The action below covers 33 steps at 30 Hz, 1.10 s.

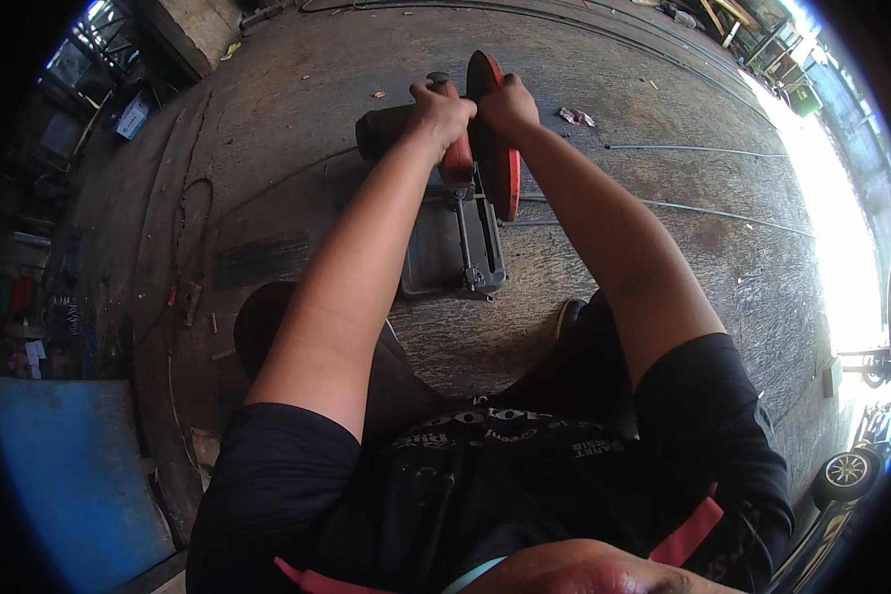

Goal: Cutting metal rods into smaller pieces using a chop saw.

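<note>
Your chop saw (428, 247) stands at 12 o'clock, its red disc (507, 178) upright against the head; whether it is fastened, or what remains, you cannot tell. Your left hand (445, 114) curls round the red handle (458, 161); your right hand (511, 105) touches the disc, its finger spread hidden. From the saw, floor (317, 59) stretches toward 12; a thin rod (683, 149) edges 3 o'clock.

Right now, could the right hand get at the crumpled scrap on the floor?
Probably yes: the right hand is on the red disc, but the crumpled scrap lies off to its right, with nothing visible in between.
</note>
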{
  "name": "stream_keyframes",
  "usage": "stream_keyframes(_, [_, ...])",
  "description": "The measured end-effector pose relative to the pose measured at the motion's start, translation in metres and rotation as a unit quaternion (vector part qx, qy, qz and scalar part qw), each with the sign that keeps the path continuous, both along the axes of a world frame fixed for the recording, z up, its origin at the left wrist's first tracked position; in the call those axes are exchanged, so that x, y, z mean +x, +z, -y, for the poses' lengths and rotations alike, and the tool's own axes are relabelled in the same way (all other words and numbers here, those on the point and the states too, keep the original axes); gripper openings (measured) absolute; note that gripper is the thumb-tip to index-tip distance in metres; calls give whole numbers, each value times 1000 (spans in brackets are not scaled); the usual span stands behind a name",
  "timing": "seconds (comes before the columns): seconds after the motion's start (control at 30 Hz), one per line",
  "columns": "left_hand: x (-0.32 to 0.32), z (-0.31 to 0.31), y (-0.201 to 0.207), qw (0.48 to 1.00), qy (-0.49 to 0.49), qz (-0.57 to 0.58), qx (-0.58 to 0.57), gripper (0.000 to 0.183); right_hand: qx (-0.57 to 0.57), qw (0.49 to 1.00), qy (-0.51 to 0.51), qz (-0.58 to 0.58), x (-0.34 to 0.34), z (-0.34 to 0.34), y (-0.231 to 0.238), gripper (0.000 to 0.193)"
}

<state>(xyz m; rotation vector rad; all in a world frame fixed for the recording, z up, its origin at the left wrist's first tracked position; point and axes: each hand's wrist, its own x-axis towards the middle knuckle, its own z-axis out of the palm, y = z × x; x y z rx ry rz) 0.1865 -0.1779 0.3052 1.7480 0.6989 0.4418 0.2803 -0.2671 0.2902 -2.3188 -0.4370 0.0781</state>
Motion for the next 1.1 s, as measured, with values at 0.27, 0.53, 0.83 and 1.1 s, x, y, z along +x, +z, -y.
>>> stream_keyframes(0.27, [-80, 57, -56, 989, -12, -9, -146, 21, 143, 986, 67, 45, -68, 51, -67, 56])
stream_keyframes(0.53, [-78, 60, -50, 988, 7, -75, -135, 23, 155, 985, 65, 38, -70, 52, -74, 60])
stream_keyframes(0.83, [-88, 65, -68, 997, 1, -70, -45, 33, 179, 980, 61, 64, -75, 55, -88, 57])
stream_keyframes(1.1, [-102, 75, -93, 997, -1, -80, -1, 40, 169, 977, 82, 105, -89, 63, -114, 57])
